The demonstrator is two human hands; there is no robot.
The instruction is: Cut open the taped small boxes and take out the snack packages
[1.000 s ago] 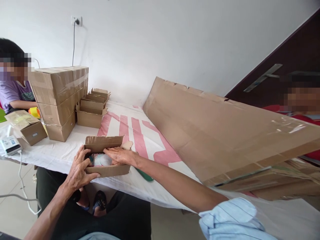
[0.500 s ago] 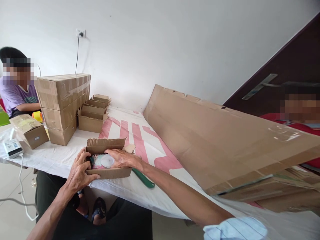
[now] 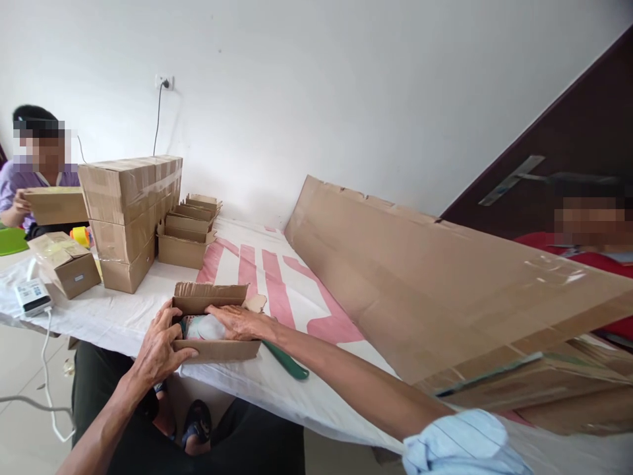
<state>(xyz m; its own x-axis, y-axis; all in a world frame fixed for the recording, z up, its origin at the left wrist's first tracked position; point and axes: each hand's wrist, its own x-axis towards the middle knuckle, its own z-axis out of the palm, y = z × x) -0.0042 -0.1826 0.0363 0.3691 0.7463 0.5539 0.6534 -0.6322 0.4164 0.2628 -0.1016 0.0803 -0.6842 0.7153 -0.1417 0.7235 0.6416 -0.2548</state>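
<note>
A small open cardboard box [image 3: 217, 350] lies near the table's front edge, its back flap raised. My left hand [image 3: 161, 344] grips its left end, with the thumb along the near wall and the fingers over the end. Inside lies a patterned item with a pale round part [image 3: 210, 328]. My right hand [image 3: 238, 322] reaches into the box from the right, its fingers curled over that item; some fingertips are hidden. Beside the box, under my right forearm, is a green-handled tool [image 3: 287, 361], its other end hidden. A torn cardboard piece [image 3: 256, 303] sticks up behind my right wrist.
Taped cartons [image 3: 129, 221] stand stacked at left, with several open boxes [image 3: 184, 249] behind them. A single carton [image 3: 69, 265] and a white corded device [image 3: 32, 297] lie far left. A large cardboard sheet [image 3: 425, 284] leans at right. Two people sit nearby.
My right hand has shifted slightly left and deeper over the item, covering more of it. At left, the co-worker now holds up a cardboard box. The view has tilted slightly.
</note>
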